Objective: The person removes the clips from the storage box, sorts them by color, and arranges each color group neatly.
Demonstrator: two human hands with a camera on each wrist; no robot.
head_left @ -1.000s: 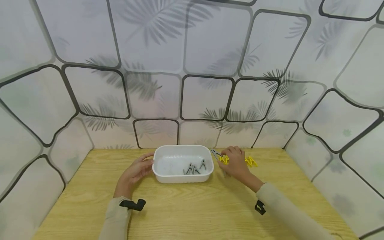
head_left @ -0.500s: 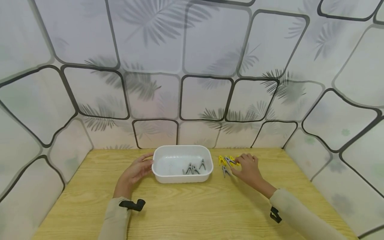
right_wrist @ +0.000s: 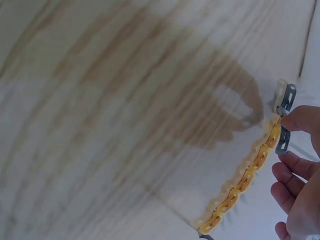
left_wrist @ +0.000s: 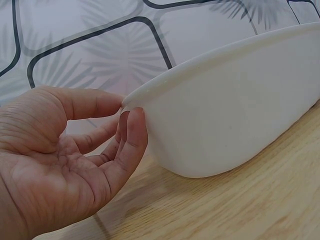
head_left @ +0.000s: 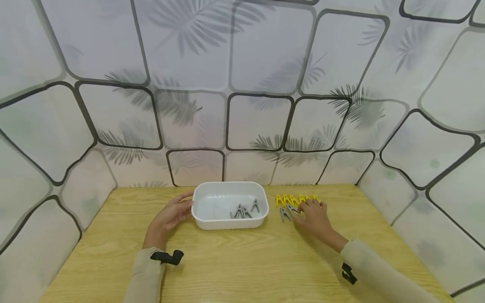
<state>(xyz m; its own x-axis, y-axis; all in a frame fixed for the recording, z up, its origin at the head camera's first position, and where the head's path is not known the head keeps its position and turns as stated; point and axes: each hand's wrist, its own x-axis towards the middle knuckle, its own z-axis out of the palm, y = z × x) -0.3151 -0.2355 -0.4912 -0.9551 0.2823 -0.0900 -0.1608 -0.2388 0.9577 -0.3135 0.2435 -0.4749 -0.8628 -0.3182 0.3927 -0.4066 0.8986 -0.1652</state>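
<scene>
1. Patterned wall (head_left: 201, 118): biggest thing in view, behind & either side of worktop.
2. Worktop (head_left: 227, 269): wood-grain, carries everything.
3. Beige sleeves (head_left: 143, 275): left one comes in from near edge, approx. straight toward far edge; right one slants in from nr the near right corner.
4. White tub (head_left: 230, 225): nr mid of worktop's far edge; long axis L–R, approx. parallel to that edge.
5. Left hand (head_left: 175, 214): at tub's left end, palm facing tub, wrist bent toward it. Fingers bent, narrow, tips on rim & outer wall, holding it.
6. Right hand (head_left: 315, 219): reaching diag. from near right toward tub, back of hand up. Fingers narrow, pinching one grey clip; others loosely bent.
7. Yellow clips (right_wrist: 259, 158): row nr far edge, btw tub & far right corner, parallel to edge; heads to far edge, legs to near. Right hand partly hides it.
8. Grey clips in tub (head_left: 238, 211): right half, heads mostly to far edge.
9. Loose grey clip (head_left: 285, 215): right of tub, nearer near edge than yellow row; head to far edge, legs to near.
10. Held grey clip (head_left: 292, 208): btw yellow row & right hand, just beside the loose one; long axis diag., head toward tub & far edge, legs toward hand.
</scene>
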